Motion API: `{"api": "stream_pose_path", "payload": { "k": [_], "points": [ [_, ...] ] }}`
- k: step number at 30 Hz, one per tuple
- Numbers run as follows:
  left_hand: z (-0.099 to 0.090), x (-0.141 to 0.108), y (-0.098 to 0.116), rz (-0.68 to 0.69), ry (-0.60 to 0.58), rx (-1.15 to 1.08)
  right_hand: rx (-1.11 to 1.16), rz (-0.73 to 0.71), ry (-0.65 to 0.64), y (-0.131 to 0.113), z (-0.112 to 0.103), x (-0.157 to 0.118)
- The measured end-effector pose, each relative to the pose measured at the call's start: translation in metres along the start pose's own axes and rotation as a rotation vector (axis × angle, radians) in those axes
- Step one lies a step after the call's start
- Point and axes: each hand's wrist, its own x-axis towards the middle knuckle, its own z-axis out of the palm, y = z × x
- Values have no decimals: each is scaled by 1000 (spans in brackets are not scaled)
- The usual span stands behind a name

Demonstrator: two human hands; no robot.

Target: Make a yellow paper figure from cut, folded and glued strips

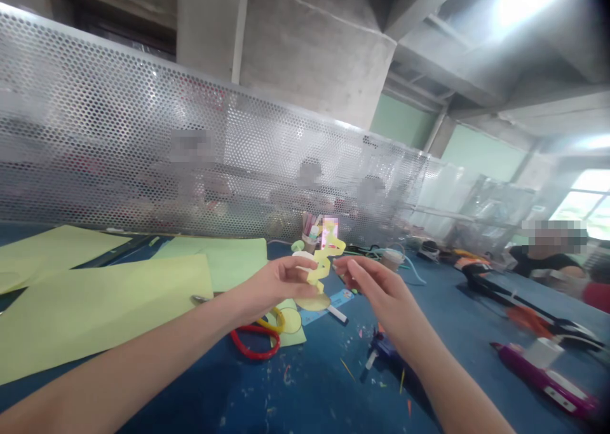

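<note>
A folded yellow paper strip (323,265) zigzags upward between my hands, above a round pale yellow disc (313,302). My left hand (281,281) is closed on the strip from the left, thumb and fingers pinching its side. Just right of the strip, my right hand (369,278) has thumb and fingertips brought together; whether something small is between them cannot be made out. Below my left wrist lie scissors with red and yellow handles (256,343), beside a small yellow paper with a drawn circle (291,321). A white marker (338,314) lies under the disc's right side.
Large yellow-green sheets (109,307) cover the table's left. A blue glue gun (388,348) sits beneath my right wrist, a purple tool (548,377) farther right. Behind are a pen cup (309,238), a phone (330,230) and a perforated metal screen (267,142). A person (546,253) sits at right.
</note>
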Motion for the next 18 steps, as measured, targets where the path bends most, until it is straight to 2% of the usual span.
{"api": "stream_pose_path", "payload": {
  "k": [4, 7, 13, 15, 18],
  "points": [
    [3, -3, 1, -38, -54, 40, 101, 83, -75, -5, 1, 5],
    [3, -5, 2, -71, -150, 79, 276, 155, -140, -5, 3, 7],
    [1, -6, 2, -127, -263, 75, 498, 262, -330, 1, -1, 8],
    [1, -6, 1, -151, -271, 55, 520, 291, -343, 5, -1, 9],
    [2, -6, -1, -147, -237, 45, 552, 318, -289, 9, 0, 9]
  ]
}}
